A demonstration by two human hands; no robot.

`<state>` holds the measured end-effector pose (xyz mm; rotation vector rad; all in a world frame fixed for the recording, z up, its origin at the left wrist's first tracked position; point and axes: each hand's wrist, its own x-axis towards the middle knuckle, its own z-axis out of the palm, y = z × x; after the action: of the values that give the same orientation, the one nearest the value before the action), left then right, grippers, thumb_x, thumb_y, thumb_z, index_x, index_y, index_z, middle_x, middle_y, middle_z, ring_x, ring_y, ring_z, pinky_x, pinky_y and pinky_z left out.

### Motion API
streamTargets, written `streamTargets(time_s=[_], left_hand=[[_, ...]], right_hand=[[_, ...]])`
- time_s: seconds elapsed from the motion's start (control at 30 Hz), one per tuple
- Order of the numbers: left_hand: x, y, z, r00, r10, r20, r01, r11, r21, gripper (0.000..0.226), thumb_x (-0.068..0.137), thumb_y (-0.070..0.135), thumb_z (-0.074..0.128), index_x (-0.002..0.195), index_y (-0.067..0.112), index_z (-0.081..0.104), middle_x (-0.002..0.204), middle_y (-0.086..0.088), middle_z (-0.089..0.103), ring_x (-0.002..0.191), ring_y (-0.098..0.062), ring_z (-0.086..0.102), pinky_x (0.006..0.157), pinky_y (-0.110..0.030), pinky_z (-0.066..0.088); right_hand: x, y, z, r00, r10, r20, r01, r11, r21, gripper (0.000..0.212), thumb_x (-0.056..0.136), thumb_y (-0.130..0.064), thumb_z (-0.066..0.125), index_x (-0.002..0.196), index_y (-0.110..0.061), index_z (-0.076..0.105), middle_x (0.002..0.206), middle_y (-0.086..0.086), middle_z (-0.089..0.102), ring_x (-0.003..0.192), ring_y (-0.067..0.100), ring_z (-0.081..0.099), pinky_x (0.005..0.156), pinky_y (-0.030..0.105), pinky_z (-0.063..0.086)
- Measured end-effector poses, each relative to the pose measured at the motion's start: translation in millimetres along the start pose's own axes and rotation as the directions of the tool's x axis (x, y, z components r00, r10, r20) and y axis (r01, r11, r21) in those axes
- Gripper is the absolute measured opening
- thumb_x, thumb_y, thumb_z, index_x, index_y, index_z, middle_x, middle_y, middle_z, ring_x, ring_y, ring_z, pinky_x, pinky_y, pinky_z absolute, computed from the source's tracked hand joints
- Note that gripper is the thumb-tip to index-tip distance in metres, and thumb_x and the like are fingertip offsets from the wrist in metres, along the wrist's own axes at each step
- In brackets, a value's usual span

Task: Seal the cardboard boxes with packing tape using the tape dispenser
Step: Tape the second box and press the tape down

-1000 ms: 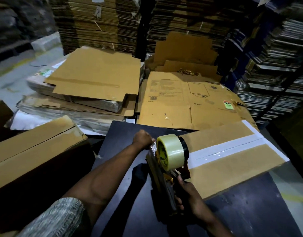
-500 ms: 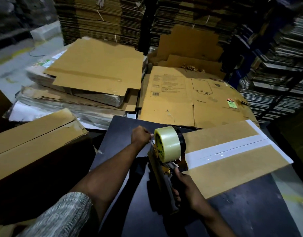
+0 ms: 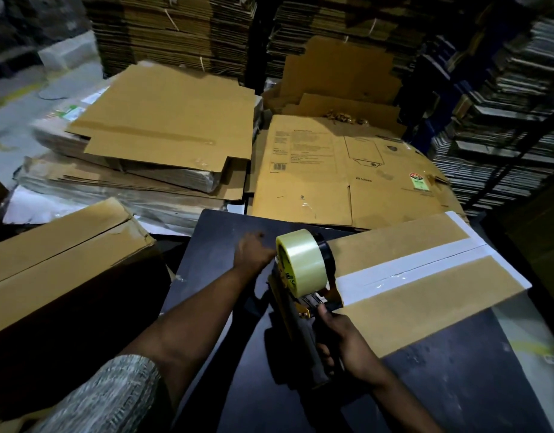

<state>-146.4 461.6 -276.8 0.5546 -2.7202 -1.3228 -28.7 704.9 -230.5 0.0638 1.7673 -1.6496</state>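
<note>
The cardboard box [image 3: 425, 295] you are sealing lies flat on the dark tabletop [image 3: 457, 385] in the lower right of the frame, and a strip of tape [image 3: 410, 270] already runs along its middle seam, from the far end toward you. The tape dispenser [image 3: 303, 295] stands at the near end of that strip, in the lower centre, with its roll upright above the box edge.

Your right hand [image 3: 344, 342] has a closed grip around the dispenser handle. Your left hand [image 3: 253, 250] is just left of the roll with curled fingers; it seems to pinch the tape end or the box edge, but I cannot tell which, because the roll hides the fingertips.

The cut is the risky step, I think. If you pull the dispenser away without tilting the blade down on the tape, the strip may stretch and lift from the seam instead of tearing. The left fingers are very near the blade side, so a fast pull can catch them. The tape end also hangs over the edge unpressed, so it may curl and stick to itself.

A second closed box [image 3: 60, 254] at the left and the flat cartons [image 3: 163, 120] behind are well apart, so they do not disturb you.
</note>
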Motion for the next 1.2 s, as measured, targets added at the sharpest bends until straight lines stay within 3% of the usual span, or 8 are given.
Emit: streamTargets(time_s=[0.07,0.17,0.27,0.43,0.53,0.73,1.0,1.2], left_hand=[[-7,5,-6,0.998,0.048,-0.046,-0.046,0.998,0.036,0.024,0.081,0.034,0.066,0.079,0.010,0.066,0.073,-0.012,0.061,0.073,-0.026,0.063,0.055,-0.029,0.033],[-17,9,-4,0.989,0.144,0.027,-0.146,0.987,0.066,0.039,0.083,0.018,0.066,0.060,0.006,0.037,0.063,-0.021,0.056,0.066,-0.030,0.063,0.052,-0.030,0.024],[-17,7,1,0.989,0.129,0.078,-0.139,0.980,0.142,0.021,0.085,0.010,0.066,0.064,0.009,0.060,0.077,-0.022,0.068,0.077,-0.039,0.066,0.059,-0.032,0.032],[-19,11,-4,0.975,0.199,0.097,-0.211,0.967,0.143,0.038,0.080,0.027,0.048,0.091,-0.001,0.072,0.099,-0.025,0.070,0.096,-0.042,0.065,0.073,-0.038,0.046],[-18,10,-8,0.977,0.186,0.101,-0.201,0.964,0.176,0.019,0.088,0.017,0.061,0.094,0.003,0.074,0.106,-0.020,0.069,0.100,-0.039,0.064,0.080,-0.042,0.051],[-10,0,3,0.989,0.102,0.109,-0.119,0.979,0.163,0.056,0.089,0.059,0.063,0.055,0.015,0.058,0.059,-0.006,0.058,0.069,-0.029,0.063,0.058,-0.033,0.045],[-25,-1,17,0.995,0.096,0.024,-0.098,0.986,0.138,0.047,0.098,0.057,0.047,0.110,0.021,0.073,0.110,-0.014,0.069,0.105,-0.038,0.061,0.082,-0.037,0.047],[-30,-9,29,0.999,0.032,-0.003,-0.032,0.996,0.087,0.053,0.099,0.066,0.032,0.123,0.032,0.065,0.118,-0.010,0.068,0.110,-0.037,0.060,0.084,-0.039,0.045]], right_hand=[[0,-1,-1,1.000,-0.021,0.007,0.021,1.000,-0.010,0.075,0.060,-0.086,0.066,0.063,-0.016,0.038,0.055,0.011,0.034,0.039,0.015,0.031,0.046,0.022,0.027],[-2,-3,-2,1.000,-0.024,0.006,0.024,0.999,-0.032,0.079,0.067,-0.083,0.064,0.068,-0.008,0.041,0.057,0.012,0.035,0.041,0.016,0.032,0.045,0.025,0.026],[-4,-6,-1,0.999,-0.034,0.009,0.034,0.998,-0.044,0.074,0.079,-0.076,0.059,0.065,-0.006,0.040,0.056,0.013,0.036,0.041,0.018,0.033,0.045,0.028,0.026],[-13,-14,1,1.000,0.011,-0.013,-0.012,0.998,-0.064,0.064,0.082,-0.071,0.054,0.051,-0.015,0.042,0.046,0.010,0.037,0.035,0.019,0.033,0.044,0.027,0.027],[-25,-6,-5,1.000,-0.017,-0.010,0.015,0.988,-0.152,0.077,0.075,-0.082,0.056,0.052,-0.010,0.045,0.045,0.011,0.039,0.033,0.019,0.035,0.039,0.024,0.033],[-77,28,-15,0.997,-0.077,-0.017,0.075,0.991,-0.111,0.078,0.075,-0.078,0.058,0.073,0.000,0.053,0.048,0.010,0.038,0.034,0.017,0.033,0.039,0.022,0.030],[-147,80,-26,0.993,-0.018,-0.116,0.017,1.000,-0.010,0.063,0.063,-0.072,0.078,0.063,-0.013,0.057,0.047,0.008,0.038,0.034,0.013,0.032,0.035,0.018,0.025],[-166,98,-32,0.992,0.026,-0.126,-0.020,0.998,0.051,0.091,0.072,-0.054,0.080,0.092,0.028,0.044,0.048,0.006,0.036,0.034,0.014,0.031,0.037,0.021,0.019]])
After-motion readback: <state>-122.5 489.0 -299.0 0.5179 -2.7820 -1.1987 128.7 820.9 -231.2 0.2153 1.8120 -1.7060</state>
